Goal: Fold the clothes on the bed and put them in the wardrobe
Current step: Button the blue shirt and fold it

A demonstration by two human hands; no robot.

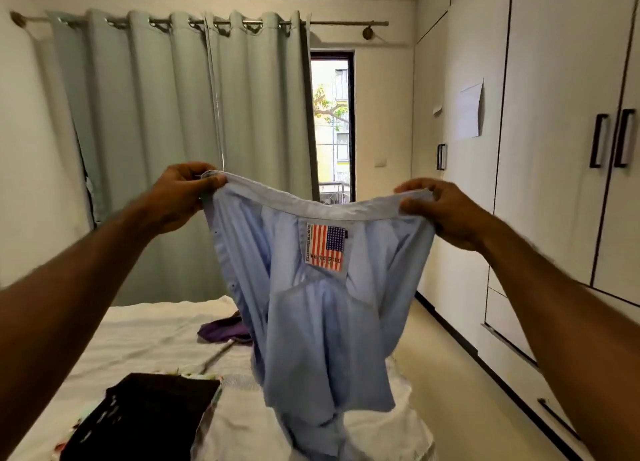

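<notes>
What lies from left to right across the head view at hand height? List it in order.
Pale green curtain → left hand → light blue shirt with flag label → right hand → white wardrobe doors with black handles.

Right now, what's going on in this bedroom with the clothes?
A person is holding up a light blue shirt over the bed, the left hand and the right hand each with a grip on one end of its collar. The shirt hangs unfolded, its flag label facing the camera. A folded dark garment lies on the bed, with a purple garment farther back. The wardrobe doors on the right are closed.
</notes>
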